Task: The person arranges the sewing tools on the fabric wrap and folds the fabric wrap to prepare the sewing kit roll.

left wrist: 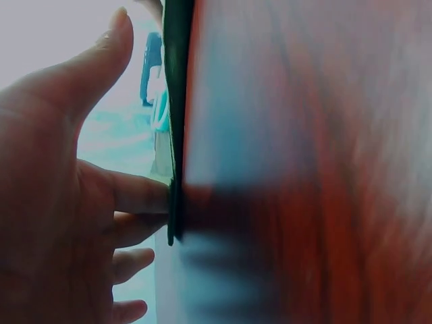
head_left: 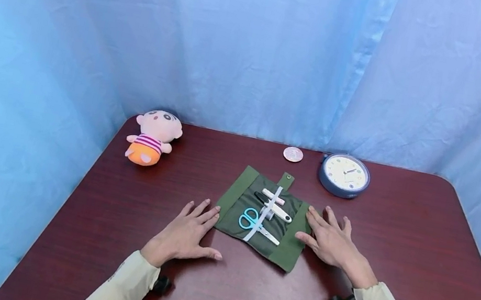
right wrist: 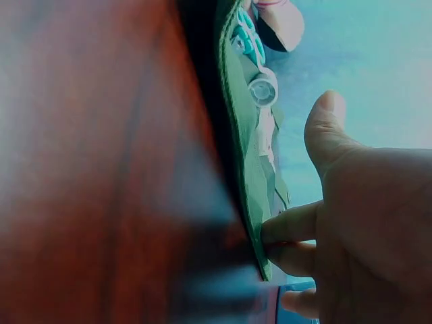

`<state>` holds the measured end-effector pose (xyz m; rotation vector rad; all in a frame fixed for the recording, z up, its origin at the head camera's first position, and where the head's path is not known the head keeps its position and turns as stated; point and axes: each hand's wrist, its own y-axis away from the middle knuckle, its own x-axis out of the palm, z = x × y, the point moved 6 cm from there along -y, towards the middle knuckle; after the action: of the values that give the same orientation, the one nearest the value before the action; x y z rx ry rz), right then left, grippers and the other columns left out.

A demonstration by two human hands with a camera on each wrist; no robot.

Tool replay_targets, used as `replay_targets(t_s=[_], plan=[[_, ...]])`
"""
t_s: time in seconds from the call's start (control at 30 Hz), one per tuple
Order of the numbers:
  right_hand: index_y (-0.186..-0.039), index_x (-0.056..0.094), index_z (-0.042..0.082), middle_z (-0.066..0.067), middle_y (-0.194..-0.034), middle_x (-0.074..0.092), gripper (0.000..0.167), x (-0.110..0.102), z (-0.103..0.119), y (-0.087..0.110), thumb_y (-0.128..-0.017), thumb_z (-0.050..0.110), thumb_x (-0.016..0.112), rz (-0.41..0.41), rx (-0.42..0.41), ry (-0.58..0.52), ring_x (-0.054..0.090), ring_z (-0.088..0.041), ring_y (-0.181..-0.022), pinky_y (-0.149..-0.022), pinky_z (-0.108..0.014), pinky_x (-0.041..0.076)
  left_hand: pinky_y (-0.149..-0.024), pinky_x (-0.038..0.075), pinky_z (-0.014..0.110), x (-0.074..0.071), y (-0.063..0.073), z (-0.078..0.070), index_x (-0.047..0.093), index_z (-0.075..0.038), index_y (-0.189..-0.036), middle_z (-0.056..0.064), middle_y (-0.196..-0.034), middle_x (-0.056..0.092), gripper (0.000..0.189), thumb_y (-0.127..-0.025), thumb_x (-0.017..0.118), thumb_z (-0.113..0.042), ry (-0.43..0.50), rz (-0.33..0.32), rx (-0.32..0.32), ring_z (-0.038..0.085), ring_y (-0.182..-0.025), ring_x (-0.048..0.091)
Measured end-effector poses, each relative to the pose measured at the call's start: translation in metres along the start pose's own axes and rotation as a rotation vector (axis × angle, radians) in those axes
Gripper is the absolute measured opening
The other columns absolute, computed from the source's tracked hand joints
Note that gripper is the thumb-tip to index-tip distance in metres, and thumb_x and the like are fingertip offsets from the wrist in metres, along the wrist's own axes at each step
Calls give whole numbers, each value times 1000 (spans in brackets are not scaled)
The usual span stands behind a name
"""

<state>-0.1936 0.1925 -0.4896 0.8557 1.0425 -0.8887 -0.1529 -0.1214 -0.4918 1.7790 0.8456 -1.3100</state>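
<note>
A green cloth tool pouch [head_left: 285, 250] lies unfolded on the table, with a snap tab at its far edge. Under its white elastic strap [head_left: 264, 215] sit scissors with turquoise handles [head_left: 249, 219], a white-and-black tool [head_left: 279, 211], a small pale pink item [head_left: 273, 196] and a round grey piece [head_left: 267, 212]. My left hand [head_left: 188, 234] touches the pouch's left edge with extended fingertips, thumb spread out. Straight fingers of my right hand [head_left: 332, 238] rest on its right edge. Both wrist views show fingertips [left wrist: 145, 194] [right wrist: 290, 226] against the cloth's border.
A plush doll [head_left: 152, 138] in a striped top lies at the table's far left. Toward the back stand a blue round clock [head_left: 344, 176] and a small pinkish disc [head_left: 293, 154]. Blue curtains [head_left: 257, 47] hang behind the dark red table [head_left: 420, 244].
</note>
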Motion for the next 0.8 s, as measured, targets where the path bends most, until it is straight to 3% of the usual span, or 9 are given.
replay_targets(t_s=[0.37,0.8], plan=[[-154,36,2,-19,-164,30,79,-4,-7,-29,-100,60,43,78,27,29,20,-50,-151,-113,-77,16,-123,26,59,5,8,-21,47,-10,-150,8,-160,42,102,-79,55,-82,-40,-23,30,31,-154,30],[-157,29,1,-19,-166,23,84,0,-12,-40,-100,61,42,89,14,-5,19,-49,-152,-115,-75,17,-123,26,58,3,10,-31,52,-10,-147,7,-157,47,93,-81,61,-75,-55,-23,46,32,-152,33]])
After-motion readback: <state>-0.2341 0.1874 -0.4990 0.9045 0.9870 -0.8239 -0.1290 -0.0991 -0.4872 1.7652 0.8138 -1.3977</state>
